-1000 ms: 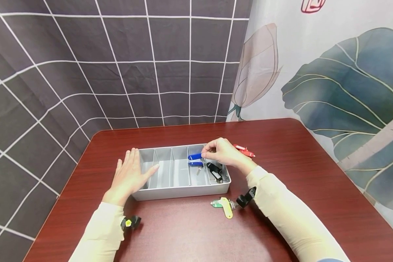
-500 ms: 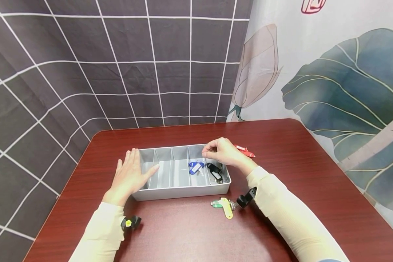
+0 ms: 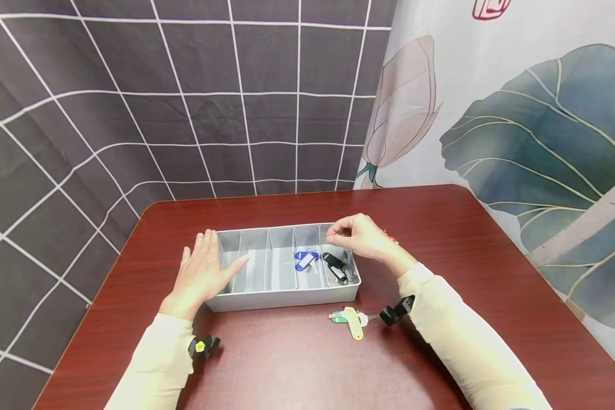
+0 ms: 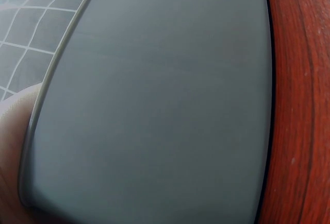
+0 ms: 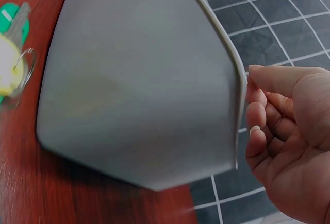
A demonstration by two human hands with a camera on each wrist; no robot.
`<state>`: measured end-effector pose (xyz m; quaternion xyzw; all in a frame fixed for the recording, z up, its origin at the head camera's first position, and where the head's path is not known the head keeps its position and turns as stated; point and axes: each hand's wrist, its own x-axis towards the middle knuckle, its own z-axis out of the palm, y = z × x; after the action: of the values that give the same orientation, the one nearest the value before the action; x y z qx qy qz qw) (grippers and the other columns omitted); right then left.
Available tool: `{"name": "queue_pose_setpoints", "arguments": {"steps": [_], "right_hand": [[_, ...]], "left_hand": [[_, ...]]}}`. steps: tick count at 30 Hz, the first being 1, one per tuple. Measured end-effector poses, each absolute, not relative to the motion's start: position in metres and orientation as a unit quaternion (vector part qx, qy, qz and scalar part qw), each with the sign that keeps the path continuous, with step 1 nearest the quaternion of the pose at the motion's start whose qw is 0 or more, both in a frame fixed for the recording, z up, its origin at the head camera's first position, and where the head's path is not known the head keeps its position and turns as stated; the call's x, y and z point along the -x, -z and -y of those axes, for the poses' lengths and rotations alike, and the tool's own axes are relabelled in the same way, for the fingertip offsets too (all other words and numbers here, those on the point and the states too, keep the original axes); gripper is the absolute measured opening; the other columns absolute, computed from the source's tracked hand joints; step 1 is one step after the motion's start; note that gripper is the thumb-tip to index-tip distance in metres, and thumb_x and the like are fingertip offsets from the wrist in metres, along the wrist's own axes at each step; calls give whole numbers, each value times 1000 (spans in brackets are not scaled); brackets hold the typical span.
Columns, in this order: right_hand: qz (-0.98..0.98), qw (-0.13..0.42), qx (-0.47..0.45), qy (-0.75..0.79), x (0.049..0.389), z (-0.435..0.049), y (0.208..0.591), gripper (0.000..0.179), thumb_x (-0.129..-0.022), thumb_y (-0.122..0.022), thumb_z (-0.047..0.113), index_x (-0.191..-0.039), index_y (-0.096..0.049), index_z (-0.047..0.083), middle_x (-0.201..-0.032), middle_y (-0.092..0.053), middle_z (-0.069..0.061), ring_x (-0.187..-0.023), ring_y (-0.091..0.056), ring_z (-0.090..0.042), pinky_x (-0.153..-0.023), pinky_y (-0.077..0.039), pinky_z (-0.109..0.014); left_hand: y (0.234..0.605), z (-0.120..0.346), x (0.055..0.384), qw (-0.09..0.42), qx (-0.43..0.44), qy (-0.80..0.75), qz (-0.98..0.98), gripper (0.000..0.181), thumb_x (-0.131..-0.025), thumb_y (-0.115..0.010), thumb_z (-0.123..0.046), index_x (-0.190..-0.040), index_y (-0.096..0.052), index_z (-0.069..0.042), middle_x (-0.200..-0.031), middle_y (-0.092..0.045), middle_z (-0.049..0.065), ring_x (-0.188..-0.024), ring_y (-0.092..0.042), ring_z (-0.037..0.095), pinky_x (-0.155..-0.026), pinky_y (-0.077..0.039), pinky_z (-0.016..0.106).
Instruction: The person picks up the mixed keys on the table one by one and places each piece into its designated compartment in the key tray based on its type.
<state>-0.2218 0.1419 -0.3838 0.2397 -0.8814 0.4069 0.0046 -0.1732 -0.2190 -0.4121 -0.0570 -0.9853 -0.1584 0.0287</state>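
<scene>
- Left hand [image 3: 200, 276]: fingers straight, thumb spread wide, resting at the left end of the tray, with the thumb reaching over its left compartments.
- Gray tray [image 3: 282, 299]: on the tabletop [image 3: 287, 364], between the hands, split by dividers into five compartments.
- Blue key tags [image 3: 301, 265]: in the fourth compartment from the left, overlapping, with keys beside them.
- Black key tags [image 3: 333, 261]: in the rightmost compartment, one nearer than the other.
- Green key tag [image 3: 338, 319] and yellow key tag [image 3: 355, 327]: on the tabletop near side of the tray, yellow lying across green.
- Right hand [image 3: 363, 237]: fingers curled, thumb and fingertips pressed together around nothing visible, over the tray's far right part.
- Red key tags [image 3: 391, 238]: right of the tray, partly hidden by the right hand.
</scene>
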Motion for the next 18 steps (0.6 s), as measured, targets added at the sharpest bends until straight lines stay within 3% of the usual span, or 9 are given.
{"name": "queue_pose_setpoints", "arguments": {"steps": [14,18], "right_hand": [[874,11,-190,-447,201,-195,389,8,-83,-76,18,-87,-76,12,-78,-69,2,-70,-57,-18,-58,-46,-23],[877,5,-199,-438,197,-204,395,5,-83,-76,17,-86,-76,13,-78,-70,5,-86,-61,-14,-56,-43,-22]], "left_hand": [[410,220,175,24,57,161,985,116,-81,-39,-81,-151,-7,5,-156,-12,26,-144,-7,43,-111,-5,64],[409,220,175,22,57,160,985,118,-80,-36,-83,-151,-7,6,-156,-12,26,-144,-7,43,-111,-5,63]]}}
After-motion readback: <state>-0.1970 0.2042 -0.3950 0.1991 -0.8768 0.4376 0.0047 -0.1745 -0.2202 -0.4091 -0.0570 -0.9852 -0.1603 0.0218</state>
